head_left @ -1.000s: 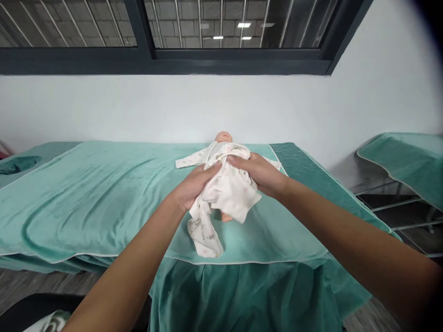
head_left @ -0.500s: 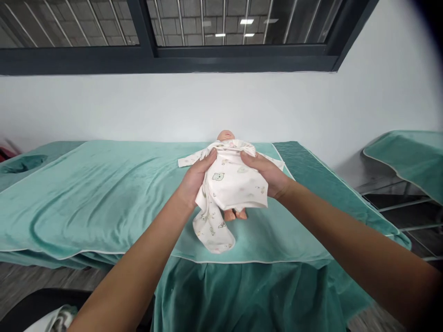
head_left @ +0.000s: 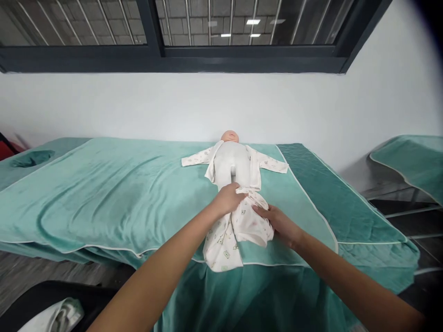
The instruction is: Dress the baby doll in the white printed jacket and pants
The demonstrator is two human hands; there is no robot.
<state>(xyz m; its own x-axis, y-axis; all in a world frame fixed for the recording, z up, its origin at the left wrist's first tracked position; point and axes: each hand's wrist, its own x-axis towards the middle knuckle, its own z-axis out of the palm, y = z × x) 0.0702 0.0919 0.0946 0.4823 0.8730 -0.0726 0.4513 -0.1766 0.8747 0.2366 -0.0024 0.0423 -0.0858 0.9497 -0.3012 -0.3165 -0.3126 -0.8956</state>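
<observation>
One printed garment [head_left: 249, 220] — bunched between left fingers [head_left: 236, 193] and right fingers [head_left: 266, 212].

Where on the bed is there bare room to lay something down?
Widest: the light green sheet left of the doll, from its outstretched sleeve to the sheet's left edge. Smaller: between the right hand and the dark green cover at right. Crowded: the middle, where that hand and the left hand grip the printed garment.

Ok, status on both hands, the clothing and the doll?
Left hand and right hand on printed pants, one leg bunched. Doll on its back, jacket open. Feet hidden behind hands and pants.
</observation>
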